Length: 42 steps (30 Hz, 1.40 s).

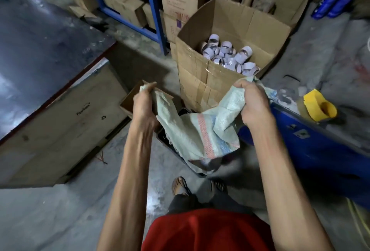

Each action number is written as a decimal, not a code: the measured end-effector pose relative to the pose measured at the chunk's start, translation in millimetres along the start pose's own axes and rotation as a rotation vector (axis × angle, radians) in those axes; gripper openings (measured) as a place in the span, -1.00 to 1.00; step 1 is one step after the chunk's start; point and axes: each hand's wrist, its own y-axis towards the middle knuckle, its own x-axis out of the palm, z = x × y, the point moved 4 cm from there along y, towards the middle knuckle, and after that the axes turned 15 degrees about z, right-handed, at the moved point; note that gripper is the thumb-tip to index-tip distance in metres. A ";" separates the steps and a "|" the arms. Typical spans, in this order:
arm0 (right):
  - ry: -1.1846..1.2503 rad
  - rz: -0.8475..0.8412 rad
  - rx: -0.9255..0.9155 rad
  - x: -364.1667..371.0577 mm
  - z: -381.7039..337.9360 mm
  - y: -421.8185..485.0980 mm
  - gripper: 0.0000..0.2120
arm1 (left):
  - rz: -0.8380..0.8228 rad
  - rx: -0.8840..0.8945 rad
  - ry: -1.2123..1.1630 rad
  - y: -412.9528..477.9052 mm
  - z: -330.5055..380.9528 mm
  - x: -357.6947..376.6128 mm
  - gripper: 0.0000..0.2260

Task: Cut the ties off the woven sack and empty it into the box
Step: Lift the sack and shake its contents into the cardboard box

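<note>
The pale green woven sack [202, 130], with red and blue stripes, hangs limp and crumpled between my hands above the floor. My left hand [143, 108] grips one corner of it and my right hand [253, 104] grips the other corner, near the front wall of the box. The open cardboard box [202, 78] stands just beyond the sack. Inside it lies a heap of several pale lilac tape cores [226, 54]. No ties show on the sack.
A dark-topped table [40, 36] over cardboard panels stands at the left. A blue bin [312, 146] with a yellow tape roll [319, 105] on top is at the right. Blue shelving [154, 10] and stacked cartons fill the back. A dark crate [170, 146] and my sandalled feet are below the sack.
</note>
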 end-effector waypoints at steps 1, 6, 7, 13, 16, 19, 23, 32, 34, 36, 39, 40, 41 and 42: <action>0.032 -0.050 -0.017 7.3 -11.5 -3.2 -0.88 | 0.001 0.028 -0.008 -1.4 12.0 3.2 -0.81; -0.008 -0.229 -0.140 41.8 -50.9 -19.4 -0.75 | -0.059 0.116 0.063 -15.3 35.7 15.0 -0.86; -0.017 -0.274 -0.162 45.1 -60.3 -27.6 -0.83 | -0.085 0.129 0.093 -21.0 38.7 17.5 -0.85; -0.338 -0.416 -0.311 45.4 -77.8 -47.2 -0.75 | -0.127 0.314 0.466 -38.4 45.5 19.2 -0.77; -0.477 -0.352 -0.573 30.8 -91.4 -52.9 -0.78 | -0.147 0.336 0.501 -48.2 49.4 11.4 -0.75; -0.268 -0.416 -0.631 17.8 -121.2 -68.8 -0.73 | -0.230 0.396 0.395 -69.6 76.5 13.7 -0.80; -0.225 -0.379 -0.662 34.4 -161.8 -83.3 -0.83 | -0.226 0.433 0.270 -88.9 120.0 43.4 -0.78; -0.328 -0.320 -0.949 23.5 -253.1 -115.2 -0.82 | -0.249 0.522 0.125 -113.1 197.5 63.9 -0.83; -0.315 -0.364 -1.026 17.4 -272.5 -124.9 -0.82 | -0.257 0.566 0.109 -113.7 216.0 66.0 -0.85; -0.277 -0.382 -1.024 18.8 -289.7 -127.8 -0.78 | -0.279 0.545 0.054 -114.8 230.9 66.9 -0.84; -0.304 -0.363 -1.012 30.9 -304.5 -133.3 -0.73 | -0.398 0.486 0.074 -134.1 238.8 82.9 -0.68; -0.279 -0.363 -1.049 31.4 -311.0 -138.6 -0.73 | -0.439 0.521 0.069 -139.8 244.6 86.2 -0.61; -0.210 -0.374 -1.085 29.4 -322.1 -142.8 -0.78 | -0.492 0.561 0.055 -146.3 253.8 90.4 -0.59; -0.105 -0.397 -1.094 24.5 -335.3 -150.0 -0.86 | -0.520 0.613 0.044 -153.3 267.5 91.5 -0.61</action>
